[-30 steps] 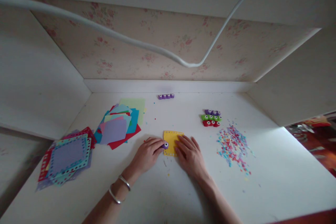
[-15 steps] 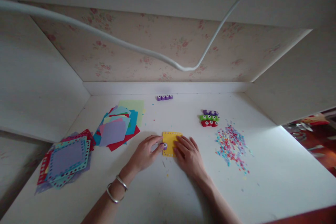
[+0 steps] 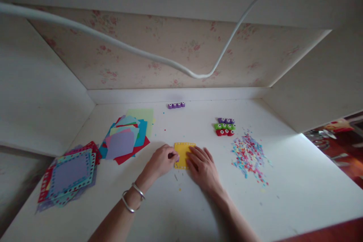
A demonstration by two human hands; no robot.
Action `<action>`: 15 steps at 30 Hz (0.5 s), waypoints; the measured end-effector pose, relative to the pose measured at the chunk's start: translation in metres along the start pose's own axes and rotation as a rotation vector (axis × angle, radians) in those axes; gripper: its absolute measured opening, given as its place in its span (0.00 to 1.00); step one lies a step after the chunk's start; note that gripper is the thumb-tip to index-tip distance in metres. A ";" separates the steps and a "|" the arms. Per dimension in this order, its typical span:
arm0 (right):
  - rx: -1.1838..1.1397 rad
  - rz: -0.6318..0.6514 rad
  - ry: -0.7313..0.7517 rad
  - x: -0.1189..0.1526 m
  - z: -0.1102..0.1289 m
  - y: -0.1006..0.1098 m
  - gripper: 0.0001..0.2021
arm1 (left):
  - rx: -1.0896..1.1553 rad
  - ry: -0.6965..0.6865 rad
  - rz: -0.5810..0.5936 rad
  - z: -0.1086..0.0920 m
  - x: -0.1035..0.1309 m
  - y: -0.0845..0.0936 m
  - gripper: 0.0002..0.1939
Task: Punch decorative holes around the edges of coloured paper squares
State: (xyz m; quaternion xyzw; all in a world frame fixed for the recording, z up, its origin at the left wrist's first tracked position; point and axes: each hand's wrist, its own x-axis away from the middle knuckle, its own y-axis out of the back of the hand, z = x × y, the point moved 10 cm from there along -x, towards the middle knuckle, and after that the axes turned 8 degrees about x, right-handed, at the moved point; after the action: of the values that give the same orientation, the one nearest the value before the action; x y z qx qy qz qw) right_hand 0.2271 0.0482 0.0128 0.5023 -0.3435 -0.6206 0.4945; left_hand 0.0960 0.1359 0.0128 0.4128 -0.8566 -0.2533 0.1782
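Left hand (image 3: 163,161) pinches a punch (image 3: 177,159) at the card's (image 3: 182,151) left edge, right hand (image 3: 203,166) just lies open across its right.

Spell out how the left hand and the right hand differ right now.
The left hand is curled around a small purple craft punch; the right hand lies with fingers extended.
The left wrist wears two silver bangles; the right wrist is bare.
The left hand is at the yellow paper's left edge, the right on its right side.
Both work at that paper.
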 end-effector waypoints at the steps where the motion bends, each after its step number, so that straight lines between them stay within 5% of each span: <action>1: 0.000 0.006 0.001 0.000 0.000 -0.001 0.14 | -0.011 0.028 0.009 0.004 -0.003 -0.002 0.09; 9: -0.001 0.032 -0.018 -0.001 0.001 0.001 0.14 | -0.022 0.124 0.132 0.012 -0.021 -0.016 0.05; 15: -0.009 0.036 -0.023 -0.001 0.001 0.002 0.14 | 0.023 0.061 0.163 0.007 -0.015 -0.003 0.10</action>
State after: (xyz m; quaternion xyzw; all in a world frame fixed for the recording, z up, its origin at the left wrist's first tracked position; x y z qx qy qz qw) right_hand 0.2266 0.0482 0.0148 0.4866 -0.3557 -0.6188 0.5038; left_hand 0.1027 0.1481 0.0043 0.3514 -0.8843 -0.2154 0.2194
